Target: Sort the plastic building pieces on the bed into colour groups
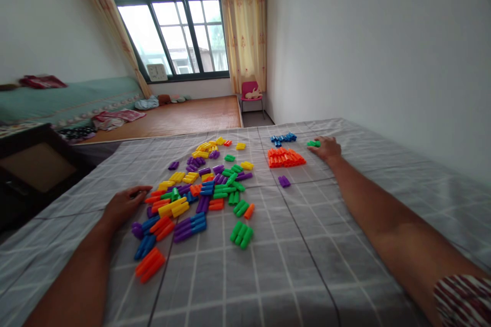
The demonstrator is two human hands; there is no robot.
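Note:
My right hand point(327, 148) reaches out to the far right side of the checked cloth. Its fingers are closed on a green plastic tube block point(312, 143) at the cloth's surface. Left of it are a cluster of blue tube blocks point(283, 138) and a neat group of orange tube blocks point(286, 158). A single purple block point(284, 181) lies nearer to me. My left hand point(125, 203) rests at the left edge of a mixed pile, its fingers partly spread beside orange blocks point(155, 197); nothing shows in its grasp.
The mixed pile holds yellow blocks point(174, 207), purple blocks, and green blocks point(241, 235) on the grey checked cloth point(284, 276). A white wall point(376, 51) borders the right side. Beyond stand a pink chair point(250, 89) and a wooden platform point(192, 117) below the window.

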